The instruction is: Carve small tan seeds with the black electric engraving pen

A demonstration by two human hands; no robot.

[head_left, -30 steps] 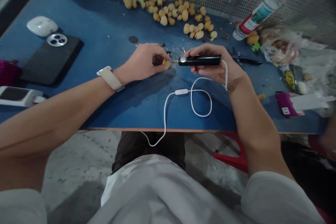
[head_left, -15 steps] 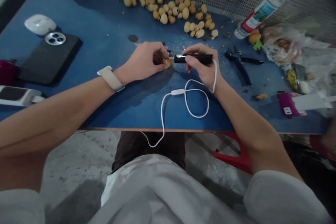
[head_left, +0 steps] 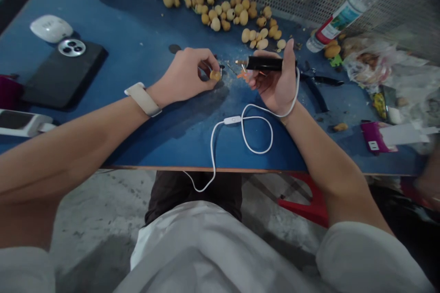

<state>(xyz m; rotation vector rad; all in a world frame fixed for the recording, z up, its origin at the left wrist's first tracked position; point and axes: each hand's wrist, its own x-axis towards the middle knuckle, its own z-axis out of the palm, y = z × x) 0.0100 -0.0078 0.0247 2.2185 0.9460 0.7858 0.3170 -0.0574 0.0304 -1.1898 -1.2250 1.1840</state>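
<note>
My left hand (head_left: 189, 71) pinches a small yellowish gourd-like piece (head_left: 215, 75) between thumb and fingertips, low over the table. In my right hand (head_left: 277, 80) lies a black pen-shaped corded tool (head_left: 266, 63), its brass-coloured tip pointing left and apart from the piece. My right thumb is raised off the tool while the fingers support it from below. A white cord (head_left: 242, 109) with an inline switch (head_left: 232, 120) runs from the tool's rear end around my wrist. Something small and orange (head_left: 244, 74) shows under the tool; I cannot make it out.
Many small yellow-brown gourds (head_left: 225, 11) line the mesh at the back. Blue-handled pliers (head_left: 316, 91), a plastic bottle (head_left: 335, 25), plastic bags (head_left: 369, 62) and a purple packet (head_left: 376, 137) lie right. A black phone (head_left: 65, 75) and white case (head_left: 51, 29) lie left on the blue table (head_left: 165, 142).
My right hand has drawn the tool back to the right and up, away from the yellowish piece. My right thumb has lifted. My left hand has shifted slightly left, still pinching the piece.
</note>
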